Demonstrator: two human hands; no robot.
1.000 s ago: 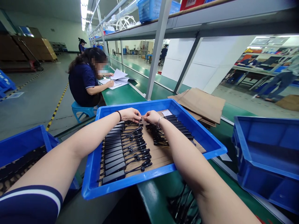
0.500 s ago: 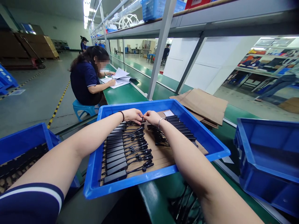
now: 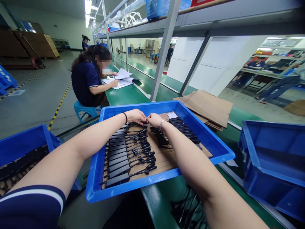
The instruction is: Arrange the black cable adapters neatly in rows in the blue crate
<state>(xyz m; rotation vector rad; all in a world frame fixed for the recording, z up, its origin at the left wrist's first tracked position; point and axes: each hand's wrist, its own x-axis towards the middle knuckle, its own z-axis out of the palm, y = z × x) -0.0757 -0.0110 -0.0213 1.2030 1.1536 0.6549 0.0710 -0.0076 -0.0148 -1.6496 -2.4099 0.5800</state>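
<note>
From your head camera, here's the big blue plastic tray (image 3: 134, 187) right in front of you, and both your hands are over its far side! Your left hand (image 3: 135, 116), wearing a dark beaded bracelet (image 3: 125, 118), has its fingers curled in, tips nearly together; your right hand (image 3: 154, 120) is pinched just beside it. Whatever sits between those fingertips is hidden, so I can't tell what either one grips.

Look at the tray's left half: a neat row of slim black rectangular boxes with short black cables (image 3: 118, 162), leads pointing inward. A second row of black boxes (image 3: 183, 128) lines the tray's right half, partly behind your right arm, with brown cardboard (image 3: 164, 159) underneath. Beyond the tray's far right corner, flat brown cardboard sheets (image 3: 208, 106); past its far left, a seated co-worker (image 3: 83, 81) bends over white papers (image 3: 120, 83).
</note>
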